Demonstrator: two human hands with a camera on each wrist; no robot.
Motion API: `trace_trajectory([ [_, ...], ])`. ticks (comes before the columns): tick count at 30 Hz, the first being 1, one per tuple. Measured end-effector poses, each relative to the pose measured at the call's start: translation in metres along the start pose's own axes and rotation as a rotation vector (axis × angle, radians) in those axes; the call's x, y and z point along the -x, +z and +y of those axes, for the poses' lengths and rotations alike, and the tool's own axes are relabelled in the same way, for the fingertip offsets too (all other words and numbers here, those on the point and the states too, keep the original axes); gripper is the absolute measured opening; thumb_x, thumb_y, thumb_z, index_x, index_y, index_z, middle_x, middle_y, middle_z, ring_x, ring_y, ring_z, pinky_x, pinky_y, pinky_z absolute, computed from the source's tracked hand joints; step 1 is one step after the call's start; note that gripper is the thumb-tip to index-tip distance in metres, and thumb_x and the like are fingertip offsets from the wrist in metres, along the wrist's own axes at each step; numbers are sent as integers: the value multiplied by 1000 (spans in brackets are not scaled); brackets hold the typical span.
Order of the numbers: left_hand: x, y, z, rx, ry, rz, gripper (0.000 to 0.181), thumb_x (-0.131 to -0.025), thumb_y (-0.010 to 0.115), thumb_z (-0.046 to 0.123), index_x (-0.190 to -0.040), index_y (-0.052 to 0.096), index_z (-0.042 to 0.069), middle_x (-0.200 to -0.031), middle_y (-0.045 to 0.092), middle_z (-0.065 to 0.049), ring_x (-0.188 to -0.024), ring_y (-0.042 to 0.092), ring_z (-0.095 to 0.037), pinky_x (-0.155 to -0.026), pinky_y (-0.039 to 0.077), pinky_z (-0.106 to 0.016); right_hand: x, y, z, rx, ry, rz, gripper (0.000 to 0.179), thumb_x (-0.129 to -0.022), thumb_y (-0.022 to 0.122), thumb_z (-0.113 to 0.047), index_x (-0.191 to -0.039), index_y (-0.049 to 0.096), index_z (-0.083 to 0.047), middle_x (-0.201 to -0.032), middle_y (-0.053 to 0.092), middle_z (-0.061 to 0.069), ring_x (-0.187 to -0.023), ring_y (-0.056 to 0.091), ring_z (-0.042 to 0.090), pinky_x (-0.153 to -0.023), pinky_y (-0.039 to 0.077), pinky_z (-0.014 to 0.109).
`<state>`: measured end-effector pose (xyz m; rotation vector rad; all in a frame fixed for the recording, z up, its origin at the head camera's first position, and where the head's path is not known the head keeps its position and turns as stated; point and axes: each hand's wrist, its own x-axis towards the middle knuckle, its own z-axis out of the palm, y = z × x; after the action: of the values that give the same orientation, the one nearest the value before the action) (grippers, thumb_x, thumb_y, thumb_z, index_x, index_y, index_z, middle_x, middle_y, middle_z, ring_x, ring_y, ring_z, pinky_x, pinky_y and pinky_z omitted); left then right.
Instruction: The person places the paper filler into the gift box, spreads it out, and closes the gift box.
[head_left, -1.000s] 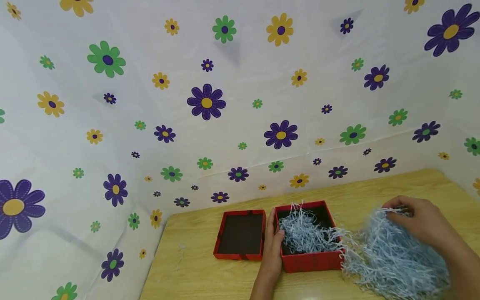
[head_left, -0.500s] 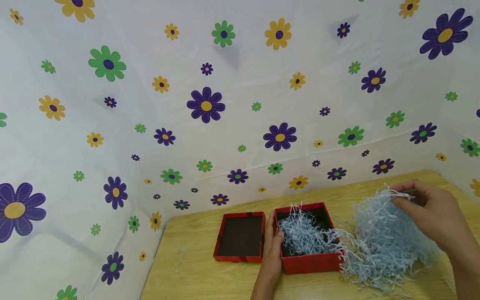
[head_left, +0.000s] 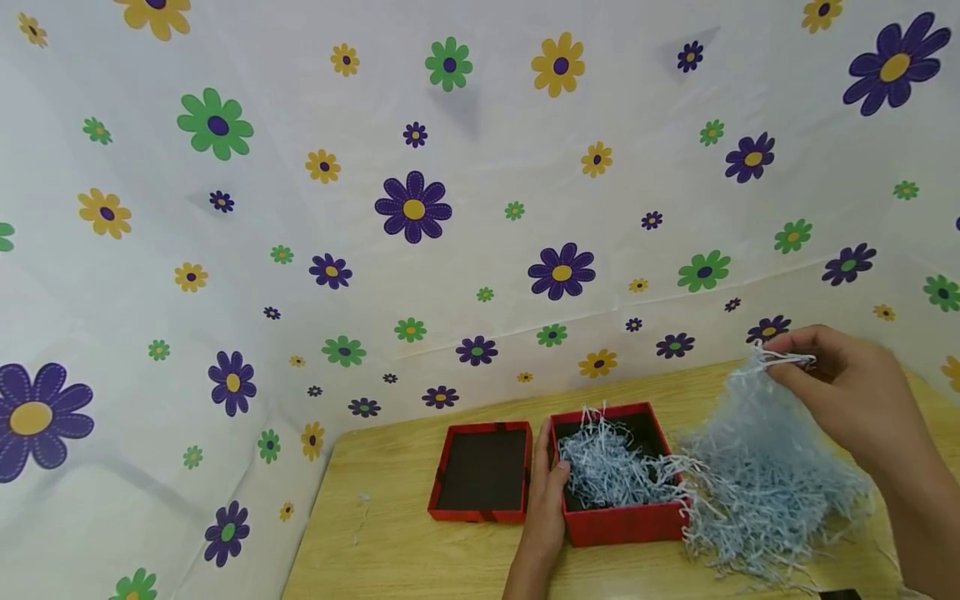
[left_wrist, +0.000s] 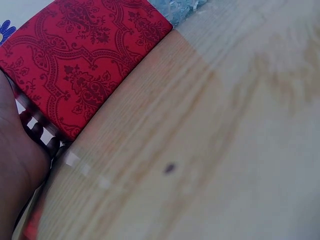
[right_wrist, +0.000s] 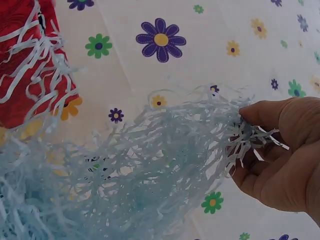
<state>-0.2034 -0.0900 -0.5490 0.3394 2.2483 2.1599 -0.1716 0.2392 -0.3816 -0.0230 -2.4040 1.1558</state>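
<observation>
At the left wall of a red box (head_left: 626, 523) is my left hand (head_left: 543, 512), fingers along that side and thumb over the rim. In the left wrist view, the box's patterned red wall (left_wrist: 90, 60) stands beside the left hand (left_wrist: 20, 145). Pale blue shredded paper (head_left: 611, 467) partly fills the box, some strands hanging over its right rim. My right hand (head_left: 847, 387) pinches the top of a larger clump of shredded paper (head_left: 772, 483) right of the box, drawing it upward into a peak. The right wrist view has the right hand (right_wrist: 280, 150) with strands between thumb and fingers.
The box's red lid (head_left: 482, 471) lies with its black inside up, left of the left hand. A few loose strands (head_left: 362, 517) are on the wooden table (head_left: 405, 558) farther left. A flower-printed cloth (head_left: 480, 167) hangs behind the table.
My right hand has risen, pulling the top of the paper clump up and stretching it taller. The left hand, box and lid stay in place. A dark corner now shows at the bottom right edge.
</observation>
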Motion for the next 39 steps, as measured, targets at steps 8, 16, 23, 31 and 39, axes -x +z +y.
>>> trace_trajectory([
  [8, 1, 0, 2, -6, 12, -7, 61, -111, 37, 33, -168, 18, 43, -178, 7, 0, -163, 4, -36, -120, 5, -78, -15, 1, -32, -90, -28, -1, 17, -104, 66, -10, -121, 69, -7, -102, 66, -16, -77, 60, 2, -56, 42, 25],
  [16, 1, -1, 1, -30, 30, -20, 64, -111, 39, 33, -170, 16, 36, -178, 7, -6, -161, 5, -43, -118, 8, -80, -26, 4, -72, -207, -46, -9, 19, -102, 69, -10, -120, 71, -6, -101, 66, -14, -75, 57, 15, -56, 47, 23],
  [23, 0, -1, 1, -11, 12, -4, 63, -110, 39, 33, -168, 18, 41, -178, 8, 1, -163, 5, -35, -123, 8, -73, -32, 19, -115, -339, -115, -42, 20, -100, 70, -3, -120, 72, -3, -108, 68, -5, -85, 68, 12, -72, 58, 17],
  [31, -1, 0, -1, 3, 28, -2, 60, -111, 39, 34, -168, 20, 41, -177, 10, 3, -163, 7, -31, -127, 14, -64, -31, 36, -144, -428, -209, -71, 20, -99, 71, 0, -118, 74, -4, -108, 70, 1, -84, 66, 18, -67, 56, 20],
  [39, -1, 0, 0, -2, 42, -2, 62, -110, 38, 31, -168, 18, 40, -177, 10, 4, -163, 7, -30, -126, 13, -66, -18, 63, -129, -400, -160, -178, 16, -99, 71, -3, -114, 73, -6, -111, 72, 6, -98, 67, 17, -81, 58, 18],
])
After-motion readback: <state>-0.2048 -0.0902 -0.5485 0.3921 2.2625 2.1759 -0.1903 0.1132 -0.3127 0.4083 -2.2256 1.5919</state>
